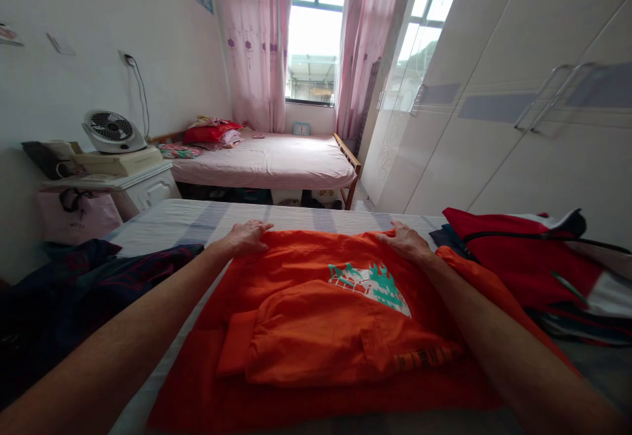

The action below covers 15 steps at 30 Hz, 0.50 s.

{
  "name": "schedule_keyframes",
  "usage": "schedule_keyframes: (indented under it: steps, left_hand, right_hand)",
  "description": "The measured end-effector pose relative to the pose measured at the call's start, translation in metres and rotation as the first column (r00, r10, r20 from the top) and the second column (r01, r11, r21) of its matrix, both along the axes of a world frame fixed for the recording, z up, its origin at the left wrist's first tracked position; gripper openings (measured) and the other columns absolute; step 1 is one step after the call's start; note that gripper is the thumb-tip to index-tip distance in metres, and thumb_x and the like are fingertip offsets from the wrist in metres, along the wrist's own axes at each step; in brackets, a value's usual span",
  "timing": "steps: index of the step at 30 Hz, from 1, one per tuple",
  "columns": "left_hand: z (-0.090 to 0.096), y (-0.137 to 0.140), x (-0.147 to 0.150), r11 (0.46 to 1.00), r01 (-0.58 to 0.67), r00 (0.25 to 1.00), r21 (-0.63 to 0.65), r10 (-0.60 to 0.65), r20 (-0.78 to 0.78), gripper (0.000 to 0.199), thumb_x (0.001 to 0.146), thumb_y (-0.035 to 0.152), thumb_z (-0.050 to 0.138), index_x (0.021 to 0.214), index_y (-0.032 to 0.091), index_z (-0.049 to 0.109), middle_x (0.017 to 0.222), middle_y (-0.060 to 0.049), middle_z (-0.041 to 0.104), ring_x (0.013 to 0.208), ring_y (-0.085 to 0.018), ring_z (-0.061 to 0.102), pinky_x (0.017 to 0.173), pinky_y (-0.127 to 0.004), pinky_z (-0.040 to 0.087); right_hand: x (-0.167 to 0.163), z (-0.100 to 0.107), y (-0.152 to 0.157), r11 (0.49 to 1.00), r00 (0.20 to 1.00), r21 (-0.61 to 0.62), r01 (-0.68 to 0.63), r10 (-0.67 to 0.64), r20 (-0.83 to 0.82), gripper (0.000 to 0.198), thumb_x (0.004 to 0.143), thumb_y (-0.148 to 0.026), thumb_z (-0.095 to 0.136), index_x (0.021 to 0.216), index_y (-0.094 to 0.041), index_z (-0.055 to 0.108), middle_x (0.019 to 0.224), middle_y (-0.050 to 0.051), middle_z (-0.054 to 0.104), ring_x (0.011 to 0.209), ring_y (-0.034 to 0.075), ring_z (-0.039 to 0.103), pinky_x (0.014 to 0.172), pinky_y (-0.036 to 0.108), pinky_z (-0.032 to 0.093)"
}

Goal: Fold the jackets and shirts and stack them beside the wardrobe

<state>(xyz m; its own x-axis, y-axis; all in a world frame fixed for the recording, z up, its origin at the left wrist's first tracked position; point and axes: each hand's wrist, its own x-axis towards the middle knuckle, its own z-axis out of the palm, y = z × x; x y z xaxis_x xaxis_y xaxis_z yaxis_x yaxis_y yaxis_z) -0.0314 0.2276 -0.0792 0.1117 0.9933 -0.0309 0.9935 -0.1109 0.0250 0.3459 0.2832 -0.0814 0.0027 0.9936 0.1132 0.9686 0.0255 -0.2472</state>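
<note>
An orange jacket (296, 336) lies spread on the bed in front of me, with a green and white print (370, 283) on it. One sleeve is folded across its middle, its cuff pointing left. The other sleeve extends to the right, partly behind my right forearm. At the far left corner of the jacket, my left hand (248, 237) is closed on the edge, fingers and thumb holding the cloth. My right hand (407, 241) grips the far right corner in the same way. Some of the fingertips are hard to make out.
A red and white garment (523, 251) lies on a pile to the right. Dark plaid clothing (123, 283) is at the left. Beyond the near bed's striped sheet (197, 214) stand a pink-covered bed (276, 158), a nightstand (143, 188) with a fan (112, 129), and a white wardrobe (494, 145).
</note>
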Motion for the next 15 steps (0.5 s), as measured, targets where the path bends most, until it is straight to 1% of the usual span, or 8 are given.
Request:
schedule_keyframes:
  steps: [1, 3, 5, 7, 9, 11, 13, 15]
  left_hand:
    - [-0.001, 0.004, -0.003, 1.0, 0.0, 1.0, -0.013, 0.0, -0.001, 0.06, 0.067, 0.027, 0.06, 0.127, 0.02, 0.053, 0.125, -0.012, 0.06, 0.114, -0.027, 0.055, 0.09, -0.036, 0.045]
    - [-0.002, 0.006, -0.005, 1.0, 0.008, 1.0, -0.016, -0.008, -0.002, 0.052, 0.067, 0.024, 0.057, 0.118, 0.02, 0.059, 0.11, -0.009, 0.067, 0.1, -0.025, 0.061, 0.081, -0.031, 0.048]
    - [0.004, 0.0, -0.003, 1.0, 0.022, 1.0, 0.018, -0.022, -0.006, 0.037, 0.069, 0.019, 0.052, 0.104, 0.019, 0.065, 0.098, -0.007, 0.068, 0.091, -0.023, 0.063, 0.075, -0.028, 0.048]
    - [0.014, -0.014, 0.0, 0.995, 0.045, 0.999, 0.089, -0.044, -0.016, 0.027, 0.073, 0.017, 0.047, 0.094, 0.019, 0.065, 0.096, -0.007, 0.066, 0.088, -0.022, 0.062, 0.075, -0.029, 0.047]
    - [0.024, -0.036, 0.002, 0.982, 0.066, 0.998, 0.178, -0.062, -0.028, 0.025, 0.079, 0.017, 0.042, 0.093, 0.018, 0.062, 0.101, -0.009, 0.061, 0.094, -0.023, 0.058, 0.08, -0.031, 0.045]
    - [0.028, -0.065, 0.002, 0.959, 0.1, 0.995, 0.266, -0.089, -0.053, 0.025, 0.083, 0.016, 0.038, 0.095, 0.018, 0.06, 0.102, -0.01, 0.057, 0.098, -0.024, 0.054, 0.084, -0.034, 0.044]
    - [0.024, -0.096, 0.001, 0.926, 0.181, 0.983, 0.331, -0.156, -0.102, 0.025, 0.086, 0.015, 0.037, 0.096, 0.018, 0.06, 0.099, -0.01, 0.056, 0.095, -0.024, 0.053, 0.083, -0.036, 0.043]
    - [0.012, -0.124, -0.001, 0.899, 0.287, 0.956, 0.331, -0.251, -0.149, 0.025, 0.087, 0.014, 0.038, 0.096, 0.019, 0.061, 0.096, -0.01, 0.056, 0.091, -0.024, 0.053, 0.082, -0.036, 0.044]
  right_hand:
    - [0.002, -0.002, 0.004, 0.999, 0.999, -0.043, 0.004, -0.006, -0.036, 0.053, 0.074, -0.042, 0.057, 0.117, -0.012, 0.061, 0.116, 0.017, 0.064, 0.102, 0.028, 0.06, 0.08, 0.033, 0.045]
    - [0.006, -0.002, 0.006, 0.998, 0.997, -0.059, 0.005, -0.01, -0.079, 0.036, 0.071, -0.034, 0.057, 0.099, -0.014, 0.068, 0.096, 0.013, 0.07, 0.088, 0.025, 0.064, 0.071, 0.03, 0.045]
    - [0.01, 0.004, 0.0, 1.0, 0.996, -0.015, -0.001, -0.001, -0.093, 0.027, 0.073, -0.029, 0.053, 0.092, -0.017, 0.068, 0.089, 0.009, 0.071, 0.083, 0.022, 0.064, 0.07, 0.027, 0.044]
    - [0.015, 0.014, -0.014, 0.997, 0.99, 0.074, -0.015, 0.025, -0.141, 0.028, 0.074, -0.027, 0.05, 0.095, -0.019, 0.066, 0.09, 0.006, 0.07, 0.082, 0.019, 0.062, 0.071, 0.025, 0.043]
    - [0.023, 0.022, -0.035, 0.982, 0.971, 0.185, -0.023, 0.066, -0.231, 0.026, 0.074, -0.03, 0.049, 0.094, -0.02, 0.062, 0.084, 0.004, 0.068, 0.075, 0.017, 0.061, 0.068, 0.025, 0.043]
    - [0.033, 0.023, -0.061, 0.961, 0.939, 0.276, -0.034, 0.125, -0.32, 0.021, 0.072, -0.031, 0.05, 0.088, -0.021, 0.059, 0.076, 0.002, 0.065, 0.066, 0.017, 0.058, 0.063, 0.026, 0.043]
    - [0.044, 0.015, -0.089, 0.946, 0.918, 0.316, -0.08, 0.193, -0.346, 0.015, 0.07, -0.029, 0.051, 0.082, -0.022, 0.055, 0.074, 0.002, 0.063, 0.065, 0.017, 0.057, 0.062, 0.027, 0.043]
    - [0.055, -0.001, -0.113, 0.94, 0.911, 0.298, -0.169, 0.264, -0.317, 0.011, 0.067, -0.024, 0.049, 0.078, -0.023, 0.052, 0.075, 0.001, 0.062, 0.069, 0.018, 0.058, 0.065, 0.028, 0.043]
